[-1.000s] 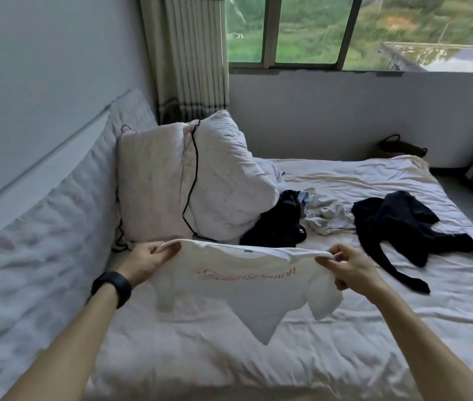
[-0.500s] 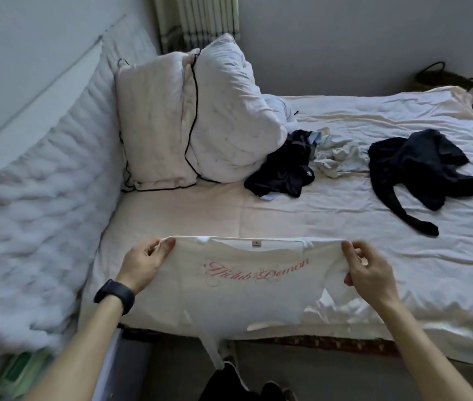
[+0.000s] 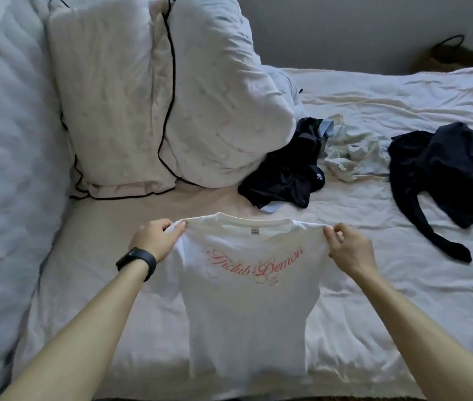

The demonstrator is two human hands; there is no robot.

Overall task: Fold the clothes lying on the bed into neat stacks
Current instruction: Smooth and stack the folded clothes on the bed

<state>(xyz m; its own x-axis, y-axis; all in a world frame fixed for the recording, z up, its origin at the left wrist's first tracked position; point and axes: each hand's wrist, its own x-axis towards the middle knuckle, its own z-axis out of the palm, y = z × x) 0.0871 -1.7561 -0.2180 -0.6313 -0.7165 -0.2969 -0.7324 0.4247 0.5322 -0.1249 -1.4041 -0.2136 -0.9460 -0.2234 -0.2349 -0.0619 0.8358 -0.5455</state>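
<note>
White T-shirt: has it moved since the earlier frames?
Yes. The T-shirt went forward off the near edge onto the bed, collar nearer the pillows.

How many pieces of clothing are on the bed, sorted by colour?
White: 1, the T-shirt.
Dark: 2, the dark heap by the pillows and the long-sleeved top.
Pale: 1, the crumpled garment.
Total: 4 visible; the heaps may hide more.

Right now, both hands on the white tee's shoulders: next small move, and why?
Probably lay the white T-shirt flat on the sheet: left hand and right hand pinch its shoulders, it is spread wide and unfolded.
</note>
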